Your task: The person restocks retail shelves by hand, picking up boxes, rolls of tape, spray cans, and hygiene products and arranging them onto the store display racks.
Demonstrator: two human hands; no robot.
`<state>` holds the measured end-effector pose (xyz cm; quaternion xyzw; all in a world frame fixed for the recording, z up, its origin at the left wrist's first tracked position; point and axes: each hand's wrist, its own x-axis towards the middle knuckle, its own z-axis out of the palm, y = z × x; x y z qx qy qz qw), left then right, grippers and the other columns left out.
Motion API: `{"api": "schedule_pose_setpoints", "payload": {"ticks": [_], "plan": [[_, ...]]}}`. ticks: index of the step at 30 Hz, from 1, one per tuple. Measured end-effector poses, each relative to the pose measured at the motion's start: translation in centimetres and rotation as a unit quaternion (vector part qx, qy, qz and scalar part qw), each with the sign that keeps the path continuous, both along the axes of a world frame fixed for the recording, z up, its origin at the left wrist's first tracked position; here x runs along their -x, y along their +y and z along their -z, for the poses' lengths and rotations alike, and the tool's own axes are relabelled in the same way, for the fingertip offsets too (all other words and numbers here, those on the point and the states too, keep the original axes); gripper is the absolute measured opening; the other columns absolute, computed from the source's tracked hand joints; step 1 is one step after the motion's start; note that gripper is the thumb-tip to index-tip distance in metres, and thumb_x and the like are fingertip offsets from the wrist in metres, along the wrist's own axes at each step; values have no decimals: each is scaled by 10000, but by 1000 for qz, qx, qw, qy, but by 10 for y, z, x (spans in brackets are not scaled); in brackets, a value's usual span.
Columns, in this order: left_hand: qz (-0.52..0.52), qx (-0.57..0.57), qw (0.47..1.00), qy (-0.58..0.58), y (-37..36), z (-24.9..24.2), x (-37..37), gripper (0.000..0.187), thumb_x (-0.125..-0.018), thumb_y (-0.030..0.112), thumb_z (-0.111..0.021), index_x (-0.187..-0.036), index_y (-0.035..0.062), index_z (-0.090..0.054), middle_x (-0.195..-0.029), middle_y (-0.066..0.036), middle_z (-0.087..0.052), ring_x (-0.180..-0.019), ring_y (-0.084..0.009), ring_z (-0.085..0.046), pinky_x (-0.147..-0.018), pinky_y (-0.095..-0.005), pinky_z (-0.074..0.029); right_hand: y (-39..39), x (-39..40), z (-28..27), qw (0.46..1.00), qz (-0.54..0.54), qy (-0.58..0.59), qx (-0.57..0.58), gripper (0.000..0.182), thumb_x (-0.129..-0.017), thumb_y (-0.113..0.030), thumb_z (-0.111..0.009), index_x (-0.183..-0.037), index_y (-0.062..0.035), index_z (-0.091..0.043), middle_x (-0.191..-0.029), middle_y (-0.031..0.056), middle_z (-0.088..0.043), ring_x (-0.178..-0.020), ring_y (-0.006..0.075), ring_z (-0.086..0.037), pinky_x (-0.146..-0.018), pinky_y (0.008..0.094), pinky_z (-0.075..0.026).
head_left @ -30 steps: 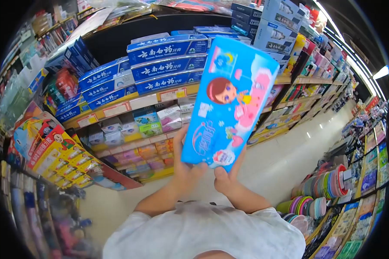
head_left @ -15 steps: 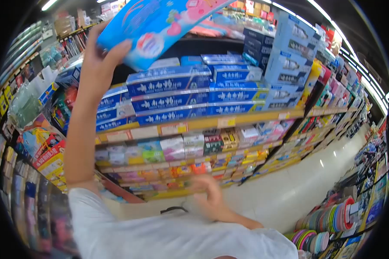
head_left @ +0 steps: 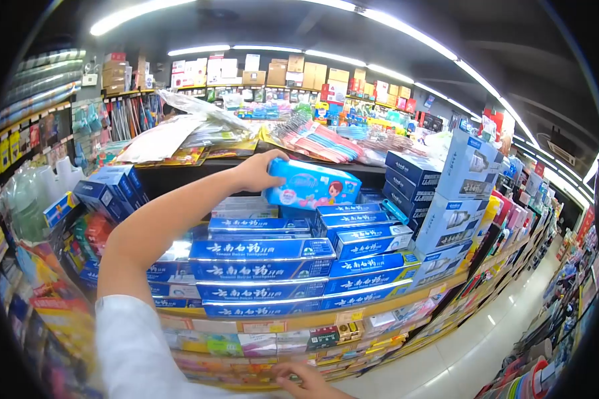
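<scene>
My left hand (head_left: 261, 171) reaches to the back of the top shelf, its fingers closed around one end of a blue pack (head_left: 319, 186) printed with a cartoon child. The pack is above and behind stacked blue toothpaste boxes (head_left: 263, 251); whether it touches anything beneath is hidden. More toothpaste boxes (head_left: 373, 241) are stacked just to its right. Low in the view, my right hand (head_left: 305, 380) is in front of the lower shelves, loosely curled with fingers apart and nothing visible in it.
Tall pale-blue boxes (head_left: 459, 179) and dark blue boxes (head_left: 406, 189) stand at the right of the shelf. Plastic-wrapped goods (head_left: 180, 136) lie on the ledge behind. An aisle floor (head_left: 472, 352) runs along the right, with goods on its far side.
The blue pack in my left hand has moved down and back, over the shelf behind the toothpaste boxes. My view has tilted up. The right hand appears lower in the view.
</scene>
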<state>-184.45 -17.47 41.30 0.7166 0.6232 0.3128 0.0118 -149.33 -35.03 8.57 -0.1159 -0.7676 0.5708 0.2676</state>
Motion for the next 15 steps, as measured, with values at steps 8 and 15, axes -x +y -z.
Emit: {"api": "schedule_pose_setpoints", "payload": {"ticks": [8, 15], "plan": [[6, -77, 993, 87, -27, -34, -24, 287, -921, 280, -659, -1074, 38, -683, -830, -102, -708, -760, -205, -654, -709, -359, -528, 76, -10, -153, 967, 59, 178, -170, 291, -917, -91, -666, -1189, 9, -640, -960, 135, -708, -920, 220, -697, -804, 360, -556], [69, -52, 986, 140, -124, -72, -121, 298, -913, 221, -667, -1162, 59, -653, -938, -102, -708, -815, -172, -653, -738, -351, -524, 160, 42, -299, 918, 91, 366, -124, 601, -977, -175, -583, -1503, -4, -347, -1322, 217, -564, -1005, 283, -681, -902, 390, -541]]}}
